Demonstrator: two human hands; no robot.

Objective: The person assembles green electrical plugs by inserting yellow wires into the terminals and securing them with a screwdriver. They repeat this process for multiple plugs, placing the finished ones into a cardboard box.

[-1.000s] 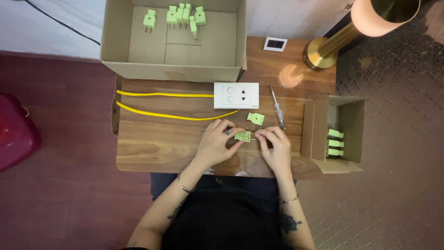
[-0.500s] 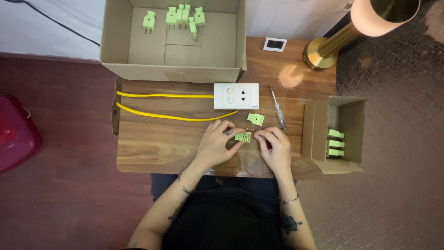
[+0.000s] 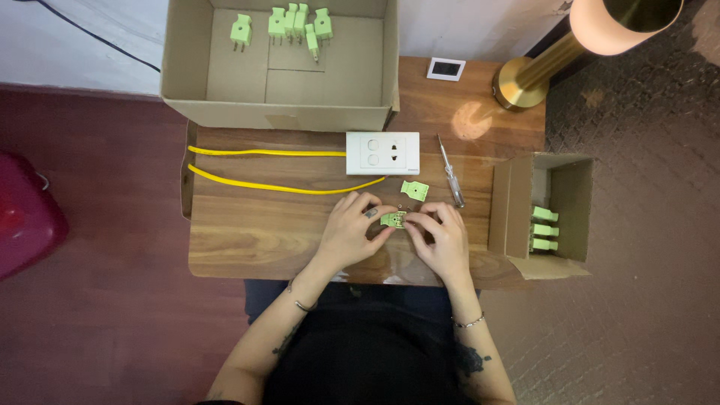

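Fingertips of both hands meet on the open green plug half (image 3: 393, 219), just below the white socket plate (image 3: 382, 152). My left hand (image 3: 349, 231) pinches its left edge and my right hand (image 3: 444, 238) its right edge, so each grip is closed on the same small piece, its inner face turned up toward me where I can see into it. It sits low, close to the wooden surface (image 3: 247, 232); whether it rests there or is lifted slightly I cannot tell.

The plug's green cover (image 3: 414, 190) lies loose just below the socket plate's right end, and the screwdriver (image 3: 451, 172) lies to the plate's right, both within easy reach. Yellow wire (image 3: 262, 169) runs out from the plate's left and lower side.

My fingers cover much of the plug half, so its screws and contacts are too small to make out. A large cardboard box (image 3: 187, 67) above the plate holds more green plugs (image 3: 294, 24); a smaller box (image 3: 574, 202) far right holds a few.
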